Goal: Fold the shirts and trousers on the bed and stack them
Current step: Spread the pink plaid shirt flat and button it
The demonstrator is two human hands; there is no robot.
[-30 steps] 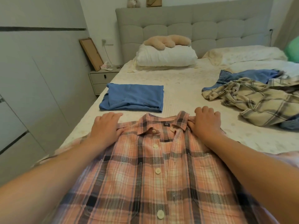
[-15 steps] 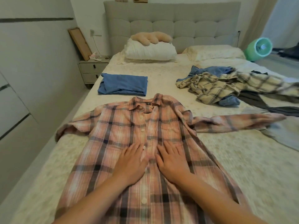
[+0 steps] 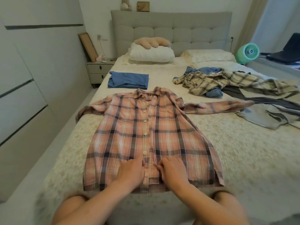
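Observation:
A pink plaid shirt lies flat and front-up on the bed, buttons closed, its right sleeve stretched out sideways. My left hand and my right hand press on the shirt near the bottom hem, one on each side of the button strip. A folded blue garment sits beyond the collar. To the right lies an unfolded heap: a cream plaid shirt, blue denim, a dark garment and grey trousers.
White pillows and a beige plush toy lie at the headboard. A nightstand stands left of the bed, beside a wardrobe wall. A green fan stands at the far right.
My hands slid from the collar down the shirt front to the hem, flattening it. The view pulled back, so the whole shirt now shows.

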